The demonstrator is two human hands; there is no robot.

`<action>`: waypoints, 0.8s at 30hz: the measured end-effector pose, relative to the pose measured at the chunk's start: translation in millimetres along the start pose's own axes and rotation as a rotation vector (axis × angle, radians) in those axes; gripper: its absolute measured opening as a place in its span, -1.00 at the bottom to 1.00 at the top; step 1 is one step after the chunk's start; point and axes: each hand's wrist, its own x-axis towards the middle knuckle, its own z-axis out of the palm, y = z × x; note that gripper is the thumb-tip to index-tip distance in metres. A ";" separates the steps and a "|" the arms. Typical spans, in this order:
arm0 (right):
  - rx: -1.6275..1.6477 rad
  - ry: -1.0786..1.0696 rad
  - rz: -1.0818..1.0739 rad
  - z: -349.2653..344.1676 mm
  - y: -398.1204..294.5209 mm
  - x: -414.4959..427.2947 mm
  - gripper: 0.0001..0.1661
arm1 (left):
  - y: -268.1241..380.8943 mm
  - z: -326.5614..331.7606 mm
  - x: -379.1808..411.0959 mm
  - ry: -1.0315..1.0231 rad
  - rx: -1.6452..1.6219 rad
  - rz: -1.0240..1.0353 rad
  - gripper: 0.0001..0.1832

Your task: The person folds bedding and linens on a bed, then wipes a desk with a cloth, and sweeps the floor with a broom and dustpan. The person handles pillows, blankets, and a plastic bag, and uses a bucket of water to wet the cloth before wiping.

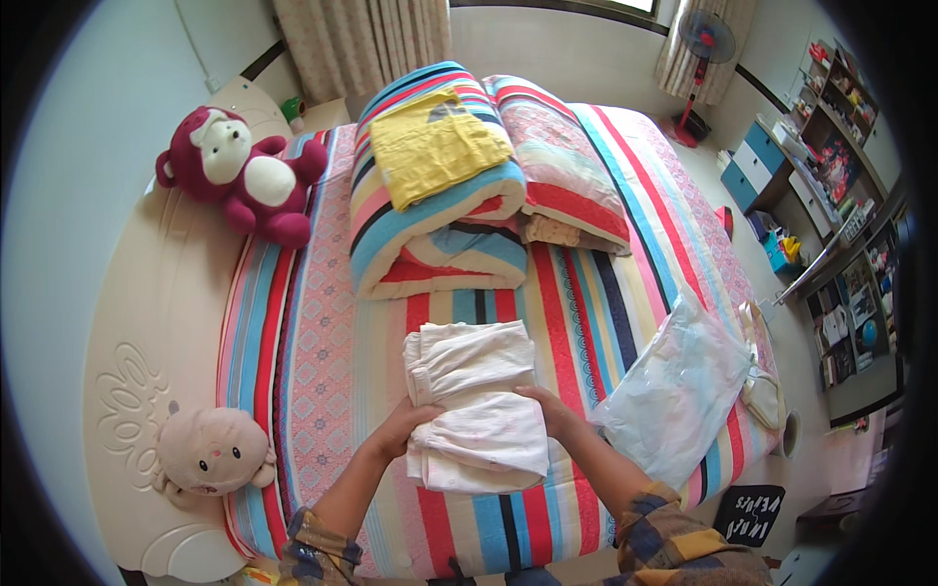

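Observation:
A folded white cloth garment (476, 410) with gathered waistbands lies at the middle of the bed, on a striped bedspread (484, 535). My left hand (414, 425) grips its left edge, thumb on top and fingers hidden beneath. On the opposite edge my right hand (546, 410) holds it the same way. Beyond the garment is a rolled striped quilt (440, 256) with a folded yellow garment (440, 146) on top. To the right of my right hand lies a translucent plastic bag (674, 388).
A maroon plush bear (271, 183) and a pale round plush toy (212, 450) rest by the headboard (146, 293) at the left. A striped pillow (564, 161) is beside the quilt. A white strapped item (762, 395) lies at the bed's right edge; a fan (705, 44) stands beyond.

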 end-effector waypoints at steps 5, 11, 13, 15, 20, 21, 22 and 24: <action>0.021 0.111 -0.088 -44.8 -21.5 -43.7 -0.53 | -26.8 36.7 58.6 -0.161 -0.028 -0.196 -0.54; 0.121 0.163 -0.090 -113.9 -31.5 -77.1 -0.51 | -56.2 93.4 100.1 -0.228 -0.102 -0.249 -0.43; 0.145 0.155 -0.095 -113.7 -46.4 -81.1 -0.51 | -51.2 101.5 111.7 -0.243 -0.101 -0.252 -0.39; 0.115 0.153 -0.092 -116.9 -72.1 -76.4 -0.48 | -31.5 107.2 124.7 -0.239 -0.091 -0.233 -0.35; -0.144 0.076 -0.413 -73.7 -162.3 -58.9 -0.48 | 51.2 129.5 153.1 -0.307 0.049 0.017 -0.43; -0.212 0.065 -0.489 -55.6 -175.5 -56.7 -0.47 | 63.8 128.5 153.1 -0.335 0.068 0.068 -0.44; -0.237 0.024 -0.488 -43.7 -186.8 -56.2 -0.47 | 68.6 126.3 152.0 -0.300 0.073 0.076 -0.44; -0.384 0.039 -0.532 -30.0 -198.3 -47.5 -0.47 | 76.5 119.7 147.8 -0.222 0.099 0.120 -0.44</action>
